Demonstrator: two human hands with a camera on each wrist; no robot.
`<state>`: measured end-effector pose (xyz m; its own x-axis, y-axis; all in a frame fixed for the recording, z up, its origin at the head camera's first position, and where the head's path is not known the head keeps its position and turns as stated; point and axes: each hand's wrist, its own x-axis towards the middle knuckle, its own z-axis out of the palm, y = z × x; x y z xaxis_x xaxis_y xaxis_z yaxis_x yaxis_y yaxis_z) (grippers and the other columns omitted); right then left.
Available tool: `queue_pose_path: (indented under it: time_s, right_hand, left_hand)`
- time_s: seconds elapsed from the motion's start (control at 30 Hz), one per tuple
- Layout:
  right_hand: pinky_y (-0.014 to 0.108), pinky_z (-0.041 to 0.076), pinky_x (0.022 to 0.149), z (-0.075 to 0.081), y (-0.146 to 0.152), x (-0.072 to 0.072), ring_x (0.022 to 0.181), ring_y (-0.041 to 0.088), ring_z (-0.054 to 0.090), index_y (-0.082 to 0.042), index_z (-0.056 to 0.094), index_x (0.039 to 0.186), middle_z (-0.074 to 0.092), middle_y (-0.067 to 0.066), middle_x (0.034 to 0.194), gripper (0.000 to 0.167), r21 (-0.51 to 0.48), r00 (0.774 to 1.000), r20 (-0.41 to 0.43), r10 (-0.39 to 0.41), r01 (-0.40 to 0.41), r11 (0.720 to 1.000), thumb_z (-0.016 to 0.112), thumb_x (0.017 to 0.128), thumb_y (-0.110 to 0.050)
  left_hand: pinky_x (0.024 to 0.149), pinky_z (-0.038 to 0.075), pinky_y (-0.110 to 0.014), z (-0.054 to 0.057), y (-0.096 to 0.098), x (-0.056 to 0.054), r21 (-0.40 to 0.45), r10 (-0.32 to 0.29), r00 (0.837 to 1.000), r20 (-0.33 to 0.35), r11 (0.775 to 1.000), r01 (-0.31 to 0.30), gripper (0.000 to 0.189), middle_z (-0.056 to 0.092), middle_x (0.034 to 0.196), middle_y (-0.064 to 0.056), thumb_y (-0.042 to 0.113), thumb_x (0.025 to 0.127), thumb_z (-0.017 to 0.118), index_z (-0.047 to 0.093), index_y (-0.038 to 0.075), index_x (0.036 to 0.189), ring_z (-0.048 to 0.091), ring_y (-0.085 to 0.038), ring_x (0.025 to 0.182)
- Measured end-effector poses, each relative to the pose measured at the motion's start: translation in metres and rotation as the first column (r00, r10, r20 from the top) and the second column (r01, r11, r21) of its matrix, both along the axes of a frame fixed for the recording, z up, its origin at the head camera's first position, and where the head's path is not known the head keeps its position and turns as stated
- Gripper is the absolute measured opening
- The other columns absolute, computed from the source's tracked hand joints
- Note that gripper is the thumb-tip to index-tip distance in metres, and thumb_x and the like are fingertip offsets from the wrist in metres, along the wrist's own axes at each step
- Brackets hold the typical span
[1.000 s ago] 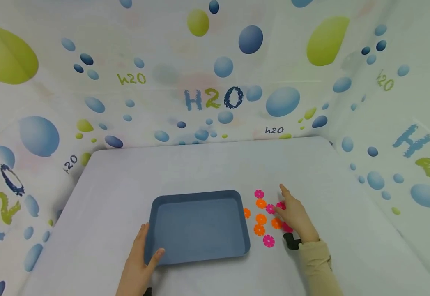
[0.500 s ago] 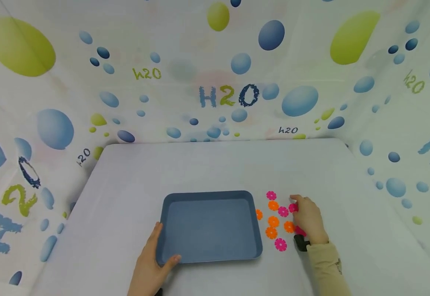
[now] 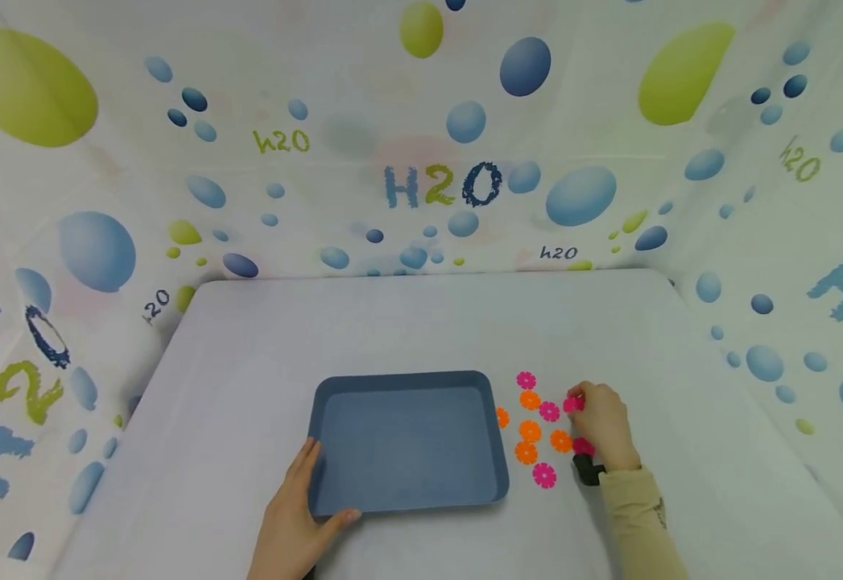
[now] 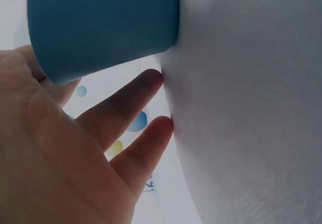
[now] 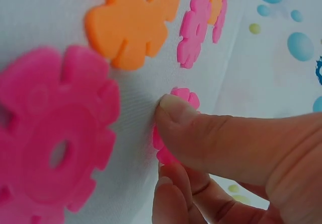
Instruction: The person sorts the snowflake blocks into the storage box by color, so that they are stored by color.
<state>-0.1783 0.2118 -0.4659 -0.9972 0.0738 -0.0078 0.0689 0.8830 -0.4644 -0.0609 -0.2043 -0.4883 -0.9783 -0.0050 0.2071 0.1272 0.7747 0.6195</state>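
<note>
A blue-grey rectangular tray [image 3: 410, 443] lies on the white-covered table. My left hand [image 3: 291, 507] rests at the tray's near left corner, thumb at the front rim and fingers along the left side. In the left wrist view, two of its extended fingers [image 4: 123, 105] reach the table beside the tray wall [image 4: 105, 27]. To the right of the tray, my right hand [image 3: 605, 423] pinches a pink notched flower-shaped disc [image 5: 185, 95] between thumb and fingers. The thumb hides much of that disc. Another pink disc [image 3: 584, 446] lies partly hidden under the right hand.
Several orange discs [image 3: 530, 431] and pink discs [image 3: 544, 475] lie flat between the tray and my right hand. One orange disc [image 3: 503, 417] is at the tray's right edge. Behind the table hangs a white curtain [image 3: 349, 209] printed with bubbles.
The right hand, earlier spread over the discs, has come down and its fingers have closed on a pink disc. The left hand stays at the tray's corner. The head view has shifted slightly.
</note>
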Motion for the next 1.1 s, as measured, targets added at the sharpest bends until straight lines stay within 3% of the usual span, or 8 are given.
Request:
queue_pose_path:
  time_s: [0.3, 0.6, 0.8, 0.93, 1.1]
  right_hand:
    - [0.045, 0.053, 0.066, 0.0, 0.003, 0.003, 0.076, 0.032, 0.058, 0.008, 0.064, 0.104, 0.063, 0.027, 0.091, 0.027, -0.005, 0.999, 0.012, -0.03, 0.03, 1.0, 0.07, 0.08, 0.0]
    - [0.029, 0.045, 0.052, 0.007, 0.004, 0.007, 0.063, 0.024, 0.057, 0.003, 0.065, 0.102, 0.068, 0.024, 0.093, 0.02, -0.031, 0.996, 0.03, -0.09, 0.091, 0.995, 0.06, 0.084, -0.002]
    - [0.026, 0.047, 0.055, 0.022, -0.011, 0.0, 0.07, 0.025, 0.062, 0.001, 0.067, 0.102, 0.07, 0.022, 0.094, 0.016, -0.138, 0.999, -0.028, -0.023, 0.019, 0.99, 0.063, 0.089, -0.007]
    - [0.028, 0.054, 0.063, 0.031, -0.029, -0.012, 0.082, 0.03, 0.067, -0.001, 0.067, 0.109, 0.07, 0.021, 0.1, 0.021, -0.271, 0.999, -0.018, 0.038, -0.042, 0.962, 0.065, 0.092, -0.013]
    - [0.035, 0.06, 0.074, 0.038, -0.06, -0.023, 0.09, 0.034, 0.07, -0.002, 0.065, 0.115, 0.07, 0.02, 0.104, 0.024, -0.438, 0.996, 0.021, 0.089, -0.071, 0.896, 0.064, 0.093, -0.013]
  left_hand:
    - [0.094, 0.048, -0.059, 0.004, 0.003, -0.001, -0.018, 0.021, 0.999, 0.047, 1.0, -0.02, 0.097, 0.036, 0.152, -0.024, 0.045, 0.076, 0.079, 0.035, -0.005, 0.146, 0.048, -0.047, 0.129]
    - [0.093, 0.049, -0.057, 0.009, 0.004, -0.001, -0.03, 0.038, 0.983, 0.178, 0.999, -0.033, 0.098, 0.028, 0.157, -0.021, 0.048, 0.079, 0.076, 0.029, -0.002, 0.15, 0.048, -0.047, 0.128]
    - [0.095, 0.047, -0.06, 0.009, 0.001, 0.002, 0.038, 0.013, 0.981, 0.196, 0.999, -0.021, 0.097, 0.023, 0.159, -0.022, 0.043, 0.081, 0.075, 0.025, -0.002, 0.151, 0.044, -0.05, 0.13]
    - [0.097, 0.045, -0.062, 0.009, -0.001, 0.005, 0.058, 0.011, 0.98, 0.197, 0.998, -0.023, 0.098, 0.021, 0.159, -0.023, 0.04, 0.081, 0.076, 0.024, -0.002, 0.151, 0.041, -0.051, 0.132]
    - [0.1, 0.041, -0.064, 0.009, -0.001, 0.008, 0.08, 0.008, 0.98, 0.2, 0.996, -0.025, 0.098, 0.02, 0.159, -0.024, 0.038, 0.08, 0.077, 0.023, -0.002, 0.152, 0.036, -0.05, 0.135]
